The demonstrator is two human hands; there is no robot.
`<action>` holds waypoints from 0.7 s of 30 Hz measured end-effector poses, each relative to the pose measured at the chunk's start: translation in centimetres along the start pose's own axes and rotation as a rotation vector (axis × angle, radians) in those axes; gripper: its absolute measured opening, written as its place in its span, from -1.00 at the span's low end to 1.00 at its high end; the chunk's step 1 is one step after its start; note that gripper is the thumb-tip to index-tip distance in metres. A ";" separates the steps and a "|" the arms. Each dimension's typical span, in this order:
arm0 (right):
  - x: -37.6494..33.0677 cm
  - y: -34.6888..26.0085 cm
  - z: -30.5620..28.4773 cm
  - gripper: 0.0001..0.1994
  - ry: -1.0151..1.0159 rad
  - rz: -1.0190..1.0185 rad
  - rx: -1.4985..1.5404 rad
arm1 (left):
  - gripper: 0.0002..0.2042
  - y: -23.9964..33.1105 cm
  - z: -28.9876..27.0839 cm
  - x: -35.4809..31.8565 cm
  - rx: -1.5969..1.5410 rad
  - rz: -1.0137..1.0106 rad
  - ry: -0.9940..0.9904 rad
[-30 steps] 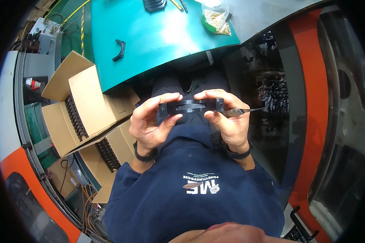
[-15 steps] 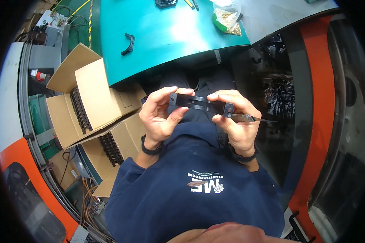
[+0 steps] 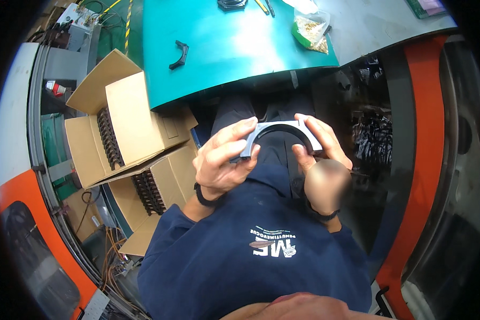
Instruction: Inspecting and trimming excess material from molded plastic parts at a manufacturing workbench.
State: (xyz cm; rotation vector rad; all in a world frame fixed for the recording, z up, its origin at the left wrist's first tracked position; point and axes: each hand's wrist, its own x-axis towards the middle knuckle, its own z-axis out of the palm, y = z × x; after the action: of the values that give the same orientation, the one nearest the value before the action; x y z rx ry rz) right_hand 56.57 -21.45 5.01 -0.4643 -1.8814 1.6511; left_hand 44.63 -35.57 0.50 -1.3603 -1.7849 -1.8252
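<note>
L. hand (image 3: pixel 224 160) and r. hand (image 3: pixel 317 160) pinch opposite ends of grey half-ring clamp (image 3: pixel 280 132); open cardboard boxes (image 3: pixel 117 133) at 9 o'clock, teal tabletop (image 3: pixel 224 48) at 12.

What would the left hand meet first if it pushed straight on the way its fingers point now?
The left hand already grips the grey curved plastic bracket; straight on, past it, the right hand at the bracket's far end probably comes first, though depth is unclear.

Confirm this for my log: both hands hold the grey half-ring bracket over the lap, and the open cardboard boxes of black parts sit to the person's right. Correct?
Not quite. The head view shows the cardboard boxes on the person's left, not right. The rest stands: left hand and right hand hold the grey half-ring bracket over the lap.
</note>
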 end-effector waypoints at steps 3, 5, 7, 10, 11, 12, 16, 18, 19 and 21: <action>-0.3 0.1 0.1 -0.63 0.031 0.042 0.045 | -0.59 0.2 0.0 0.3 0.057 0.058 -0.022; -0.4 0.4 0.2 -0.65 0.041 0.029 0.054 | -0.58 0.3 0.1 0.3 0.060 0.089 -0.017; -0.6 0.6 0.2 -0.65 0.042 0.020 0.074 | -0.59 0.4 0.3 0.4 0.061 0.102 0.028; -0.7 0.8 0.3 -0.67 0.041 0.012 0.108 | -0.57 0.4 0.2 0.0 0.064 0.107 0.021; -0.7 0.8 0.3 -0.67 0.041 0.013 0.107 | -0.55 0.3 0.1 -0.2 0.066 0.106 0.005; -0.7 0.8 0.3 -0.67 0.040 0.010 0.110 | -0.55 0.3 0.0 -0.2 0.064 0.105 0.001; -0.7 0.9 0.3 -0.66 0.035 -0.012 0.141 | -0.54 0.5 -0.1 -0.2 0.081 0.105 -0.016; -0.7 1.0 0.4 -0.65 0.040 -0.025 0.170 | -0.56 0.4 0.0 0.0 0.077 0.122 0.003; -0.7 1.0 0.4 -0.64 0.047 -0.028 0.190 | -0.58 0.1 0.3 0.1 0.063 0.137 0.027; -0.6 1.0 0.5 -0.61 0.055 -0.001 0.222 | -0.61 0.1 0.4 0.3 -0.012 0.090 0.015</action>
State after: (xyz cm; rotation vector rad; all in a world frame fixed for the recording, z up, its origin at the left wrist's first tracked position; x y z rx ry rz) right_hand 56.64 -22.06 3.89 -0.4115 -1.6347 1.8015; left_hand 44.68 -35.12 0.71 -1.4041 -1.6799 -1.7971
